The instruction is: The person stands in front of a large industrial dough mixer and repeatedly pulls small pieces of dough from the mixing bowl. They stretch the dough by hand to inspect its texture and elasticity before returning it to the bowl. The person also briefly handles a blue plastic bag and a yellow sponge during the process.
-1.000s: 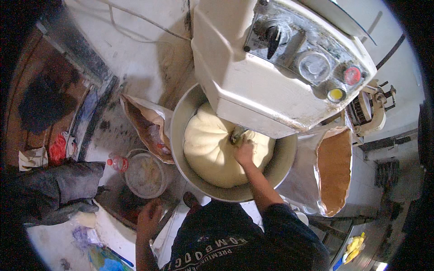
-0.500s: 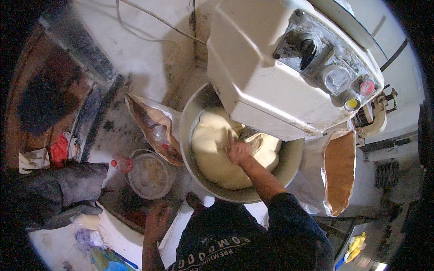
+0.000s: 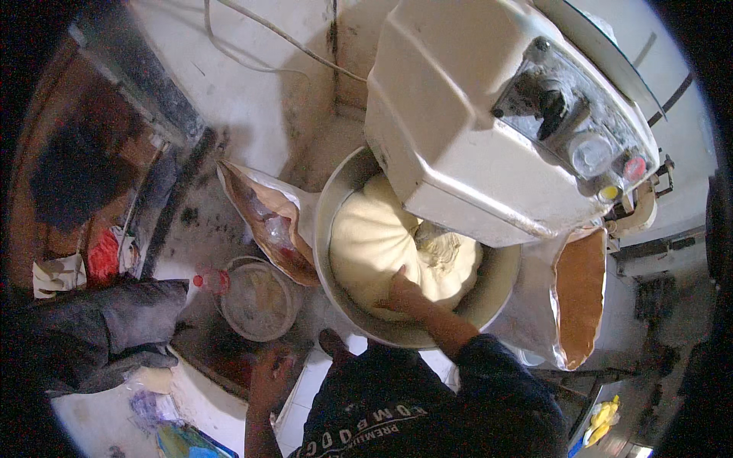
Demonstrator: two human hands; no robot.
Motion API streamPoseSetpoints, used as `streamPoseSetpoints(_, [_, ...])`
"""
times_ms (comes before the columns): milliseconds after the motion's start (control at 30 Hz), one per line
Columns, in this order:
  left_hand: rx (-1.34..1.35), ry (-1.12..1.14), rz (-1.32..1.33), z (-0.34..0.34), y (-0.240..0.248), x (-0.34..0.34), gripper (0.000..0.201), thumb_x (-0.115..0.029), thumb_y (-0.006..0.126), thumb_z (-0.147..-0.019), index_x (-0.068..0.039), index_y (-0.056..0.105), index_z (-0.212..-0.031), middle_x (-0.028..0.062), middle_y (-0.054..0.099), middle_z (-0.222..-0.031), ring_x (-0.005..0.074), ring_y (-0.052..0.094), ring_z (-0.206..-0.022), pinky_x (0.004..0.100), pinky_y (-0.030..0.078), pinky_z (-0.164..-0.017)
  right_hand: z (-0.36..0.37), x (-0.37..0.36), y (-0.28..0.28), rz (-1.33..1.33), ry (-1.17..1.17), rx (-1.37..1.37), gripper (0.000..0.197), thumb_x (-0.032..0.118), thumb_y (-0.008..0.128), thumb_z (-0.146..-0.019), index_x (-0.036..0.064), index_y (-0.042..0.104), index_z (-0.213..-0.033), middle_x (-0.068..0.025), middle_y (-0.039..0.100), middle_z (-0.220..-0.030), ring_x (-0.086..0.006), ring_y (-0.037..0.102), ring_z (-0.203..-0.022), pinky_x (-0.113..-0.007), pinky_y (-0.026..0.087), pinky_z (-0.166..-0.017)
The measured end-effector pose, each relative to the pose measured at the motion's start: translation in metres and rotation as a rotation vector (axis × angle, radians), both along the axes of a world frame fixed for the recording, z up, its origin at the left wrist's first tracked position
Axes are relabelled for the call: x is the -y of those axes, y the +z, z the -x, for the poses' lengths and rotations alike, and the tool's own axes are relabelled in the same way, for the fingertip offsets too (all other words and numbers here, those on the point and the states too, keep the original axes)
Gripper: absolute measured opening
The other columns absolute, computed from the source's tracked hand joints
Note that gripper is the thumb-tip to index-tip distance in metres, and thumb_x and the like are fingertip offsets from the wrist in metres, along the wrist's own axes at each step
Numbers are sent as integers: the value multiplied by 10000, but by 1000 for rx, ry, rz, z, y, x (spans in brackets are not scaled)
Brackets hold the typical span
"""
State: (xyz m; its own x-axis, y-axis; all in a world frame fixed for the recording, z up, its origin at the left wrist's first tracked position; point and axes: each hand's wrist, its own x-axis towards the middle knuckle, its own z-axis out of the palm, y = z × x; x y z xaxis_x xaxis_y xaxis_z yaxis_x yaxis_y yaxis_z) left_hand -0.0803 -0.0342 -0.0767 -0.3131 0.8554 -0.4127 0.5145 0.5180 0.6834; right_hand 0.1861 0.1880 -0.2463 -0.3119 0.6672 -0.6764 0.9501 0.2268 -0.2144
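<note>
1. A bucket stands left of the mixing bowl.
2. Left hand, nearer the person than the bowl; cannot tell its grip.
3. Pale dough lies inside the bowl.
4. Right hand, thumb and fingers apart, at the bowl's near-side dough.
5. Paper sack, right of the bowl.
</note>
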Motion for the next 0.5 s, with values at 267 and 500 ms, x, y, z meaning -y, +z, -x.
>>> streamPoseSetpoints(267, [19, 66, 162, -5, 0, 6, 316, -212, 540, -837, -28, 551, -1094, 170, 584, -1048, 296, 568, -959, 371, 435, -834, -43, -21, -102, -73, -211, 259, 272, 243, 557, -762, 69, 644, -953, -109, 624, -999, -227, 600, -937, -346, 480, -787])
streamPoseSetpoints(500, [26, -59, 75, 4, -25, 22, 332, -237, 544, -836, -41, 543, -1104, 178, 578, -1060, 330, 559, -975, 390, 428, -840, -86, -12, 34, -110, 191, 449, 240, 214, 498, -820, 82, 637, -964, -114, 617, -1013, -242, 591, -963, -370, 469, -793])
